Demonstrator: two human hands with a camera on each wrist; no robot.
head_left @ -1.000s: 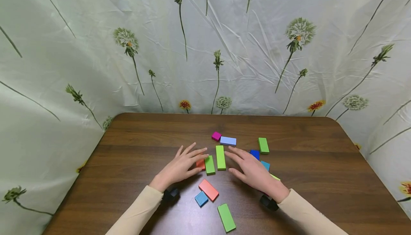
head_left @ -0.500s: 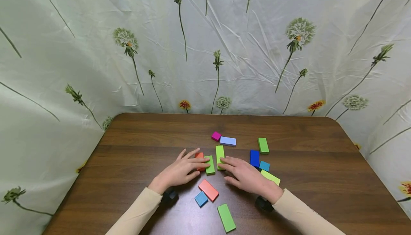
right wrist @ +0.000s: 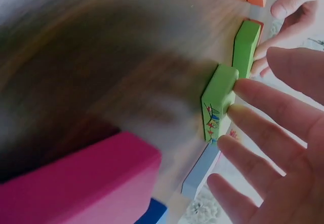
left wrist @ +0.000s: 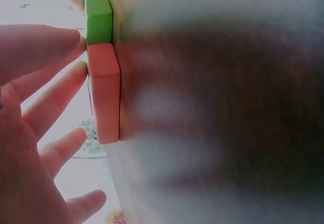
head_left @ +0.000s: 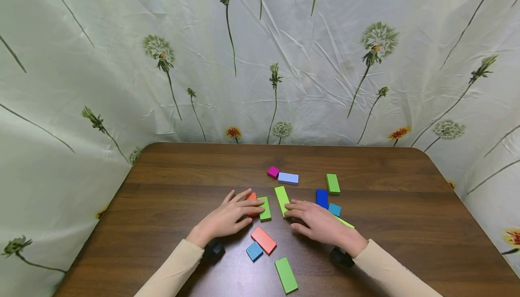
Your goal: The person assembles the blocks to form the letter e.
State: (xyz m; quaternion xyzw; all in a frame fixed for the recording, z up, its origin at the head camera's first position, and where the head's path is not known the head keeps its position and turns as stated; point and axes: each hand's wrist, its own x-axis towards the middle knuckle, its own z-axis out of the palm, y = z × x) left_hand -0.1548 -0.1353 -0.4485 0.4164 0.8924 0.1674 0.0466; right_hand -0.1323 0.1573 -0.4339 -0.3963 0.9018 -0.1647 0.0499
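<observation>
In the head view my left hand lies over a green block and a red-orange block; its straight fingers rest on their tops. The left wrist view shows the same green block and red block side by side under the fingertips. My right hand, fingers nearly straight, touches the near end of a lime-green block. That block carries a small printed picture on its side in the right wrist view. A gap separates it from the left hand's green block.
Behind lie a magenta block and a light-blue block. Right are a green, a dark-blue, a teal and a half-hidden yellow-green block. Nearer are coral, blue and green blocks. A magenta block looms by the right wrist.
My right hand came left onto the lime-green block, then drew back right; the block slid slightly and turned, its near end swinging right. My left fingers shifted slightly down onto the green block.
</observation>
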